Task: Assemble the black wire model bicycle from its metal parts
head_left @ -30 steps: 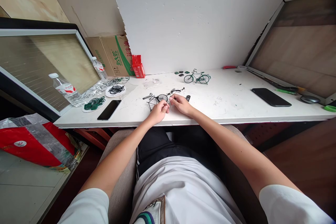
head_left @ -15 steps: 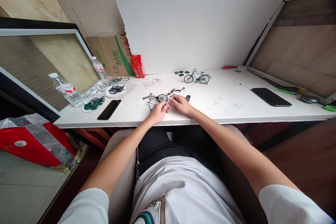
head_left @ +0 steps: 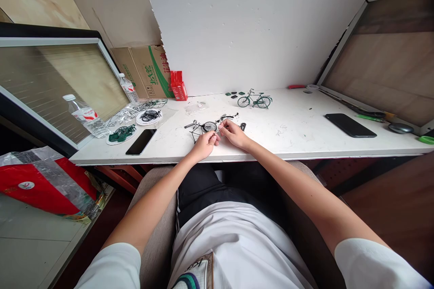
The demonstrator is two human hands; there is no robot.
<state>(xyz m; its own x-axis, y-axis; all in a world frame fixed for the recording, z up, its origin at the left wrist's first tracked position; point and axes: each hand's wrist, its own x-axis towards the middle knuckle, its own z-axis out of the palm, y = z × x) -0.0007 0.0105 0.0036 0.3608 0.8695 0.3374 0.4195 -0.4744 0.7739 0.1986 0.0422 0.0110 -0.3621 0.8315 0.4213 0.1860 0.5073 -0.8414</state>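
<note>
Near the front edge of the white table (head_left: pixel 291 140), my left hand (head_left: pixel 205 143) is closed, its fingers pinched on something too small to make out. Close beside it, my right hand (head_left: pixel 233 134) is also closed in a pinch, and what it holds is hidden. The fingertips of both hands nearly meet. Just behind my left hand lie a small black bicycle frame (head_left: pixel 193 133) and a dark spoked wheel (head_left: pixel 209 126). Small black parts (head_left: pixel 227 117) lie behind my right hand, and another black piece (head_left: pixel 242 126) is beside it. Farther back stands a green model bicycle (head_left: pixel 255 100).
Plates of black parts (head_left: pixel 150 116) and green parts (head_left: pixel 122 133), a phone (head_left: pixel 141 142) and two water bottles (head_left: pixel 88 117) are at left. A red box (head_left: pixel 178 86) stands behind. At right lie a black phone (head_left: pixel 350 125) and a mouse (head_left: pixel 400 128).
My right hand's fingers have shifted very slightly. Both hands otherwise keep the same place, and the table items have not moved.
</note>
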